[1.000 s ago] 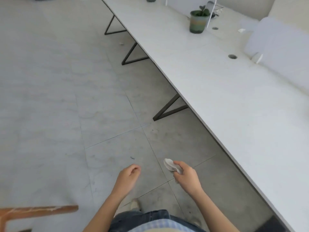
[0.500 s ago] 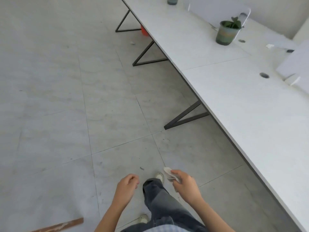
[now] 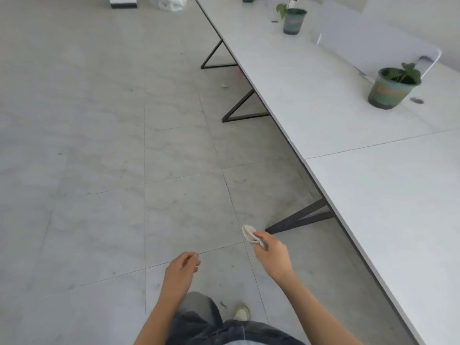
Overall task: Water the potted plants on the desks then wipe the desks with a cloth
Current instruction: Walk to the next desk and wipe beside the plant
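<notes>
Since half a second before: a far pot (image 3: 293, 21) had come into view on the smooth white desk (image 3: 348, 135) | round green near pot (image 3: 388, 92) loomed closer | right hand (image 3: 272, 255) still pinched the crumpled pale cloth (image 3: 249, 234) above the grey tiled floor (image 3: 124, 170) | left hand (image 3: 183, 270) loosely curled, empty

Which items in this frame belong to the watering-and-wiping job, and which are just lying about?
Job: cloth pinched in the right hand; nearer potted plant; farther potted plant; desk.
Lying about: plastic bag on the floor; white box near it; divider panel.
</notes>
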Motion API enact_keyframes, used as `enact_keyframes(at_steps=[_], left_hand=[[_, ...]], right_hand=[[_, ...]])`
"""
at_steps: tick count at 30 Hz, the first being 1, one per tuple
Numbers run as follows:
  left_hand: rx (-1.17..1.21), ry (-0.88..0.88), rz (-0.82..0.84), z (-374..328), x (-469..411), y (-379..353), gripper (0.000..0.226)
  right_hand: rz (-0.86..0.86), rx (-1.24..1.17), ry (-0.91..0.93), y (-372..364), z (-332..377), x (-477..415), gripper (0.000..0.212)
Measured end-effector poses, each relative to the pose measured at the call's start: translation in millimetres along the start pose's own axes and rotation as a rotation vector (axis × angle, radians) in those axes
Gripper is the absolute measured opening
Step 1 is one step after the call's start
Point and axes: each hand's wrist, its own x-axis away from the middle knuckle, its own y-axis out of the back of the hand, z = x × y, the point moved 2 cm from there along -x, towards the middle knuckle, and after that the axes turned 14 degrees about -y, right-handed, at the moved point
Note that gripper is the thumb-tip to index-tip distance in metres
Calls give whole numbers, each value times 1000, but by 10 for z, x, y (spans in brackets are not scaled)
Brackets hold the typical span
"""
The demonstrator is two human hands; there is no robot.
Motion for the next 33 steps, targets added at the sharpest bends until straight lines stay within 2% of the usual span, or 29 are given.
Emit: enact_keyframes(at_steps=[4,7,12,17,19,25,29,33], left_hand=[[22,97,0,55,-459,-1,16],[9,95,18,-47,-852,-14,21],[-24,-28,164,-501,-2046,0,19],[29,-168,125,-1163,-3286,214,17],[41,-195,164,-1320,-3576,180,18],[-73,-121,449,-1242,-3987,-263,15],[-118,-139,507,-1478,-4413,-608,19],[-155,-190,534,-1813,-4909,-1068,20]], right_hand=[[89,78,-68,-144,58,-336,36],[51,85,-107,-106,215,-593,38],[-92,-75,-159,19,768,-1296,37],[-212,-218,-158,100,1466,-1886,37],[-243,-250,-166,131,1630,-2025,36],[-277,-267,-324,218,1712,-2288,38],[-302,-337,-368,490,1740,-2618,37],[-339,-446,-330,964,1870,-3133,36]])
